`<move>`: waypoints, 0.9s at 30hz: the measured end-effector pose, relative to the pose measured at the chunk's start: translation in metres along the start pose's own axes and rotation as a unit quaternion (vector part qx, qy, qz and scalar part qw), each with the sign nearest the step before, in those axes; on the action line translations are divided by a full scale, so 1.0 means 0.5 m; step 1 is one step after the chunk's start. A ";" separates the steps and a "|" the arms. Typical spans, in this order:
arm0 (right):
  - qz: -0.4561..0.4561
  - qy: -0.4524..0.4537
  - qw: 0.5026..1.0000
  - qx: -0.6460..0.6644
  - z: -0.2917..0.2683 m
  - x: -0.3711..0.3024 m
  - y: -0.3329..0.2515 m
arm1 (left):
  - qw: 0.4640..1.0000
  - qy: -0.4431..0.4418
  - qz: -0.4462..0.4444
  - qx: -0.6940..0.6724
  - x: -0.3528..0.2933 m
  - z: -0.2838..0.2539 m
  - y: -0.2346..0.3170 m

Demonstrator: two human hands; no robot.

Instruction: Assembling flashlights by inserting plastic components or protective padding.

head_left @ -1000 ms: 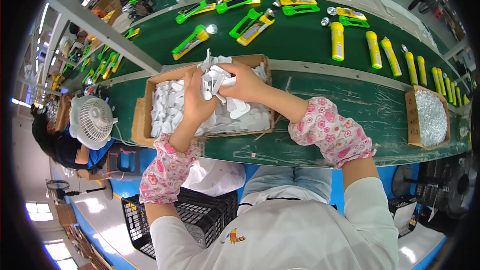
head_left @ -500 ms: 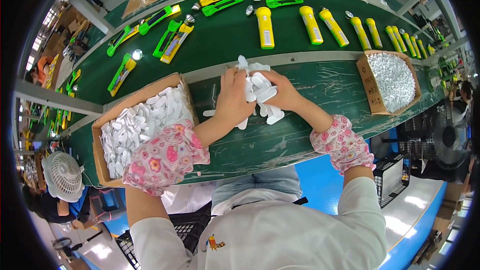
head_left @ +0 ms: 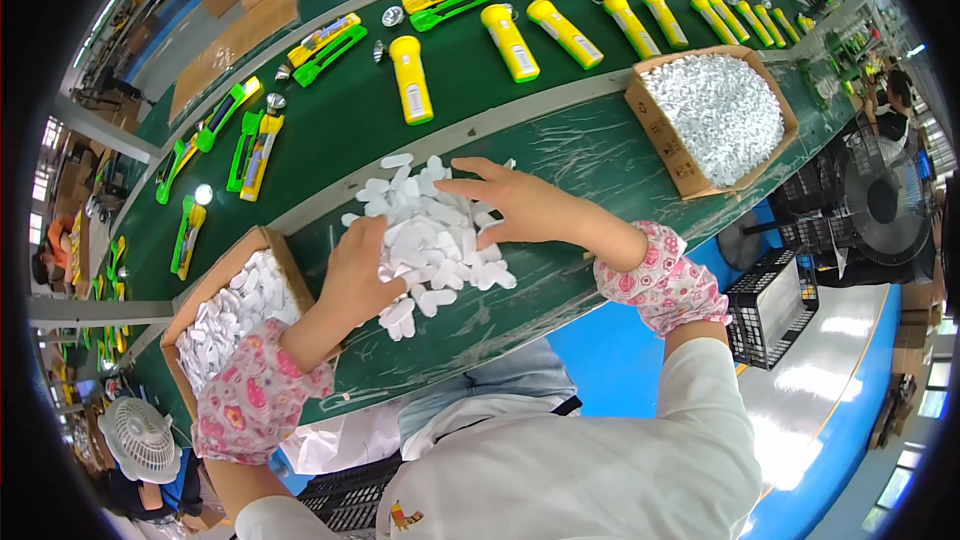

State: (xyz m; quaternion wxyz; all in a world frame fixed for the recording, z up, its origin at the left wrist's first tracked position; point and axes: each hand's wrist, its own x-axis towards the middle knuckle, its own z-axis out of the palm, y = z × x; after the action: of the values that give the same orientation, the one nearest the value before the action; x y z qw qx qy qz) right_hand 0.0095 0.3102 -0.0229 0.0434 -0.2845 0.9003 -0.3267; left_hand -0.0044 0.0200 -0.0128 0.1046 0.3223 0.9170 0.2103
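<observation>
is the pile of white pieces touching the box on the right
Apart: the head view shows a stretch of green bench between the pile and the box.

They're rocking a white tee with a tiny orangey motif, pale blue jeans and pink flowery sleeve covers.

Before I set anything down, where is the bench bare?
Bare green bench shows between the heap of white pieces and its near edge, and between the right hand and the right carton. Crowded: the heap beside the left hand, the left carton of pieces, and the far strip lined with yellow flashlights.
</observation>
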 end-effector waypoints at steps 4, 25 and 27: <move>-0.038 0.033 0.997 0.063 0.035 0.010 0.045 | 0.991 0.091 -0.061 0.074 0.041 -0.040 0.023; 0.471 0.326 0.743 -0.346 -0.458 -0.514 0.609 | 0.946 0.101 -0.111 0.288 -0.118 -0.165 -0.060; 0.548 0.333 0.691 -0.333 -0.462 -0.488 0.570 | 0.977 0.131 0.106 0.133 0.079 -0.150 0.112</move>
State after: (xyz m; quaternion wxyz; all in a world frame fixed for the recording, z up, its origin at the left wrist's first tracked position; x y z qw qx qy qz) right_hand 0.0140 0.7502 -0.0428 -0.1859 0.3909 0.9015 0.0033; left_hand -0.0286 0.0608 0.0770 -0.0827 0.3980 0.9033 0.1371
